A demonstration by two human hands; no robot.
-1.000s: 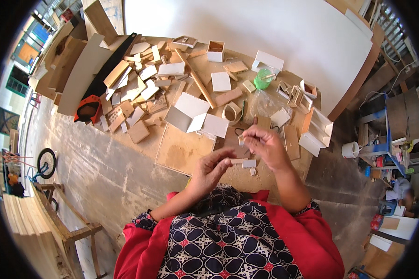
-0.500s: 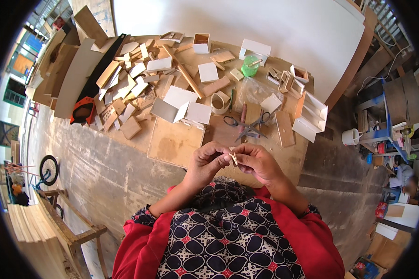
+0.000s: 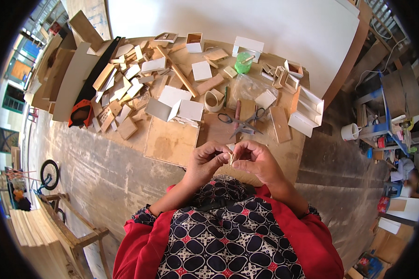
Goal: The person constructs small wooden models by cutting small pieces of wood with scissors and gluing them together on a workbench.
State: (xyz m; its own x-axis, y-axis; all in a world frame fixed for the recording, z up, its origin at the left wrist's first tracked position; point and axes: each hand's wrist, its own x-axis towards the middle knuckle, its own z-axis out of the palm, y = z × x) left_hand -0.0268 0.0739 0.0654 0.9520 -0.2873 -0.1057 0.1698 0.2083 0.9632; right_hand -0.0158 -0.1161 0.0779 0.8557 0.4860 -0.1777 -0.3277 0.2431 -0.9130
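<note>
My left hand (image 3: 207, 160) and my right hand (image 3: 253, 162) meet at the bench's near edge, fingers closed on a small, thin, pale wooden piece (image 3: 231, 159) held upright between the fingertips. Just beyond them, two pairs of dark scissors (image 3: 246, 122) lie near a reddish rod-like handle (image 3: 237, 111) on a brown board (image 3: 213, 130). A square plywood board (image 3: 170, 144) is to the left, with white panels (image 3: 172, 107) at its far end. A green cup (image 3: 242, 65) with a stick in it stands farther back beside a crumpled plastic bag (image 3: 251, 88).
Wood offcuts (image 3: 125, 88) pile up on the workbench (image 3: 291, 149), beside an orange-handled saw (image 3: 81, 113) and small white boxes (image 3: 307, 116). A large white board (image 3: 237, 18) lies behind. A bicycle (image 3: 49, 174) is at left; another person (image 3: 400, 172) is at far right.
My hands have come together on the small piece, my right hand moving down from near the scissors, which it had partly covered. Since half a second ago the fingers have shifted slightly around it.
</note>
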